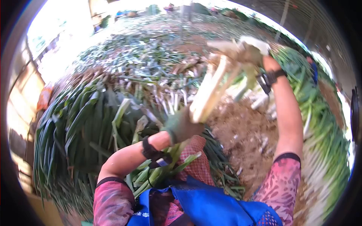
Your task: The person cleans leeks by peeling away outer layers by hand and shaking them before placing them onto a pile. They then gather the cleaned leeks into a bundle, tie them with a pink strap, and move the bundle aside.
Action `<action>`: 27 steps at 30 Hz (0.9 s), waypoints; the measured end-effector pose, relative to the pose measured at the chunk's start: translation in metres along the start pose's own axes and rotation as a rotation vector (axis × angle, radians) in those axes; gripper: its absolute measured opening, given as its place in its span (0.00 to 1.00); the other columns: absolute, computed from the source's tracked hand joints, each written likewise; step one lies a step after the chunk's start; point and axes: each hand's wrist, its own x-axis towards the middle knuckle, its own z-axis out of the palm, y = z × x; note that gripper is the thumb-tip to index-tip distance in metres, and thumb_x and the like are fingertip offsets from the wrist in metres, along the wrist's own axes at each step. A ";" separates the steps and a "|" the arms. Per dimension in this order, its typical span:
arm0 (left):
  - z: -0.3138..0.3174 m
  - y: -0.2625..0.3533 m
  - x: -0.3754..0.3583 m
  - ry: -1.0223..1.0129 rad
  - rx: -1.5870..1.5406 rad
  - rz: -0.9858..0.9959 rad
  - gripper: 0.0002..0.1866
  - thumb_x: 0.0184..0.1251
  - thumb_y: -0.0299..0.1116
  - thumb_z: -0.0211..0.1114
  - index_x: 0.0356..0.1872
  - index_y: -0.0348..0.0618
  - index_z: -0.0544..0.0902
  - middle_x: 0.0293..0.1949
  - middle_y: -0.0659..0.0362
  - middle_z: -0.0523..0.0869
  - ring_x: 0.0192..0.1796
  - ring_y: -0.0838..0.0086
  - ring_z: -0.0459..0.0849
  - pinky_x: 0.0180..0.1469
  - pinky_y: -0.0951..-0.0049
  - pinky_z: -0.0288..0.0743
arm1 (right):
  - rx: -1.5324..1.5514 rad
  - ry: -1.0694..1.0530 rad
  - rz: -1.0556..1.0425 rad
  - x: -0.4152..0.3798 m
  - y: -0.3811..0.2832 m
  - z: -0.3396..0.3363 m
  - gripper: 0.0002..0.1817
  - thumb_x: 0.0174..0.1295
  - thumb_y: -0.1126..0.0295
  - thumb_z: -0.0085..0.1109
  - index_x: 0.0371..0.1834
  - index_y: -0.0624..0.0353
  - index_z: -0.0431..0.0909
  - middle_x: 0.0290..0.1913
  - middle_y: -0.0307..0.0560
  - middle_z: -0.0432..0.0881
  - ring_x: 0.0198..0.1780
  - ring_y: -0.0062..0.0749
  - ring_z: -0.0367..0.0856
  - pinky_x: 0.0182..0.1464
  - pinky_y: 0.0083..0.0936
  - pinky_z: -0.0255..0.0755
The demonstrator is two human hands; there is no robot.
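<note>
My left hand [183,124], in a dark green glove, is wrapped round a bunch of leeks [211,88]. The white stalks slant up to the right from it, and green leaves hang below over my lap. At the root end of the bunch is my right hand [250,54], gloved and smeared by motion. Pale peelings or leaves show around its fingers, and its exact grip is blurred. Dark bands are on both wrists.
A large pile of leeks [86,124] lies on the left. Another long row [313,139] runs along the right. Brown soil [241,139] with white scraps lies between them. Leaves cover the ground ahead; posts and distant people stand beyond.
</note>
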 end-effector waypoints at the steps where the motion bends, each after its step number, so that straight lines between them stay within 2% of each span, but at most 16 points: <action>1: -0.007 0.018 -0.005 -0.010 0.152 -0.072 0.34 0.50 0.43 0.75 0.58 0.39 0.76 0.45 0.50 0.86 0.40 0.66 0.87 0.43 0.68 0.81 | -0.029 -0.008 -0.002 -0.001 0.009 0.012 0.21 0.67 0.54 0.58 0.56 0.54 0.81 0.44 0.48 0.86 0.51 0.36 0.81 0.63 0.33 0.68; 3: -0.001 -0.004 0.002 -0.019 0.157 -0.169 0.36 0.47 0.48 0.75 0.58 0.39 0.77 0.43 0.46 0.86 0.43 0.62 0.87 0.48 0.66 0.80 | -0.077 -0.014 -0.023 -0.003 0.020 0.045 0.21 0.67 0.54 0.58 0.56 0.55 0.81 0.45 0.48 0.86 0.51 0.36 0.81 0.63 0.33 0.67; 5: 0.000 -0.014 0.004 0.045 0.122 -0.082 0.37 0.47 0.43 0.74 0.61 0.40 0.75 0.44 0.48 0.86 0.47 0.64 0.85 0.51 0.66 0.78 | -0.137 0.017 -0.003 -0.010 0.025 0.071 0.21 0.67 0.54 0.58 0.57 0.55 0.80 0.46 0.48 0.85 0.52 0.36 0.81 0.63 0.33 0.67; 7: -0.009 -0.021 0.008 -0.012 -0.078 -0.009 0.39 0.47 0.42 0.75 0.63 0.39 0.73 0.46 0.51 0.85 0.48 0.68 0.83 0.53 0.68 0.76 | -0.184 0.077 0.034 -0.015 0.038 0.081 0.21 0.68 0.55 0.57 0.57 0.55 0.80 0.47 0.48 0.85 0.52 0.35 0.80 0.64 0.32 0.67; 12: -0.074 -0.012 -0.004 0.004 -0.428 0.118 0.35 0.49 0.38 0.75 0.60 0.38 0.76 0.45 0.58 0.85 0.47 0.75 0.81 0.52 0.72 0.78 | -0.100 0.280 0.203 -0.023 0.088 -0.004 0.22 0.68 0.55 0.57 0.58 0.56 0.79 0.48 0.48 0.85 0.53 0.35 0.80 0.64 0.32 0.66; 15: -0.142 0.021 0.008 0.249 -0.193 0.204 0.29 0.51 0.46 0.71 0.52 0.36 0.81 0.39 0.52 0.87 0.41 0.68 0.86 0.46 0.68 0.81 | -0.071 0.215 0.155 -0.048 0.087 -0.004 0.22 0.69 0.55 0.57 0.59 0.57 0.78 0.49 0.48 0.84 0.54 0.35 0.80 0.65 0.31 0.66; 16: -0.162 0.024 0.028 0.398 -0.202 0.247 0.25 0.49 0.46 0.73 0.44 0.38 0.85 0.38 0.51 0.89 0.39 0.65 0.87 0.47 0.67 0.80 | -0.076 0.175 0.148 -0.057 0.084 0.009 0.22 0.69 0.56 0.57 0.59 0.57 0.78 0.50 0.48 0.84 0.54 0.35 0.80 0.65 0.31 0.66; 17: -0.190 0.056 0.021 0.508 -0.083 0.274 0.28 0.52 0.51 0.70 0.46 0.37 0.85 0.38 0.50 0.88 0.39 0.63 0.86 0.46 0.68 0.80 | -0.088 0.134 0.147 -0.063 0.083 0.027 0.22 0.69 0.56 0.57 0.59 0.57 0.78 0.50 0.48 0.84 0.54 0.34 0.80 0.65 0.31 0.66; 18: -0.216 0.064 0.042 0.656 0.028 0.312 0.22 0.58 0.48 0.68 0.48 0.45 0.86 0.35 0.49 0.87 0.38 0.60 0.87 0.46 0.66 0.81 | -0.103 0.094 0.157 -0.072 0.080 0.048 0.22 0.69 0.56 0.57 0.60 0.57 0.77 0.50 0.48 0.84 0.55 0.34 0.80 0.66 0.31 0.66; 19: -0.247 0.068 0.062 0.897 0.656 0.681 0.13 0.64 0.43 0.65 0.48 0.56 0.87 0.31 0.50 0.86 0.37 0.59 0.87 0.44 0.63 0.82 | -0.108 0.067 0.167 -0.077 0.079 0.066 0.22 0.69 0.56 0.56 0.60 0.58 0.77 0.51 0.48 0.84 0.55 0.34 0.80 0.66 0.31 0.66; 22: -0.307 0.143 0.056 1.208 -0.144 0.669 0.23 0.54 0.46 0.73 0.35 0.31 0.82 0.29 0.51 0.85 0.33 0.67 0.86 0.34 0.62 0.81 | -0.107 0.021 0.189 -0.085 0.078 0.098 0.22 0.69 0.56 0.56 0.61 0.58 0.76 0.52 0.48 0.83 0.55 0.34 0.79 0.66 0.30 0.65; 23: -0.318 0.159 0.044 1.363 -0.121 0.792 0.24 0.63 0.45 0.68 0.51 0.34 0.79 0.43 0.49 0.85 0.41 0.64 0.83 0.50 0.63 0.76 | -0.103 0.020 0.196 -0.087 0.079 0.101 0.23 0.70 0.56 0.56 0.61 0.58 0.76 0.52 0.48 0.83 0.56 0.34 0.79 0.66 0.30 0.65; 24: -0.326 0.165 0.039 1.224 -0.414 0.997 0.19 0.60 0.36 0.70 0.48 0.34 0.79 0.39 0.52 0.86 0.37 0.66 0.83 0.45 0.64 0.78 | -0.099 0.016 0.194 -0.088 0.079 0.103 0.23 0.70 0.56 0.56 0.61 0.58 0.76 0.53 0.48 0.83 0.56 0.34 0.79 0.67 0.30 0.65; 25: -0.337 0.163 0.024 1.167 -0.325 0.873 0.19 0.61 0.36 0.71 0.48 0.35 0.79 0.38 0.54 0.86 0.38 0.68 0.83 0.41 0.67 0.78 | -0.095 0.019 0.203 -0.089 0.077 0.103 0.23 0.70 0.57 0.56 0.61 0.59 0.76 0.53 0.48 0.83 0.56 0.34 0.79 0.67 0.30 0.65; 26: -0.345 0.152 0.019 1.051 -0.332 0.956 0.18 0.63 0.38 0.71 0.47 0.37 0.79 0.38 0.54 0.86 0.37 0.70 0.83 0.41 0.68 0.79 | -0.097 0.021 0.205 -0.090 0.077 0.101 0.23 0.70 0.57 0.56 0.62 0.59 0.76 0.53 0.48 0.83 0.56 0.34 0.79 0.67 0.30 0.65; 27: -0.344 0.142 0.004 0.908 -0.346 0.907 0.16 0.65 0.39 0.70 0.46 0.38 0.80 0.37 0.55 0.86 0.37 0.71 0.84 0.40 0.69 0.79 | -0.096 0.026 0.199 -0.091 0.074 0.100 0.23 0.70 0.57 0.56 0.62 0.59 0.75 0.54 0.48 0.83 0.57 0.33 0.79 0.67 0.30 0.65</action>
